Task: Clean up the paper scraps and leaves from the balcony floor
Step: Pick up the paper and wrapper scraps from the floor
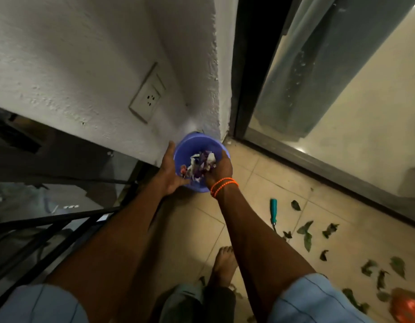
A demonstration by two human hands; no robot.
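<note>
Your left hand (170,170) rests flat, its grip open, against the blue bucket (197,145); your right hand (219,167) grips paper scraps (201,163) inside it. Leaves (305,231) lie on the floor (248,206).

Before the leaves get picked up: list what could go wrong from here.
1. The bucket sits by the railing; a nudge may tip the scraps out.
2. The bare foot is near the teal-handled tool; it could be stepped on.
3. Leaves on smooth tile could slip underfoot.
</note>
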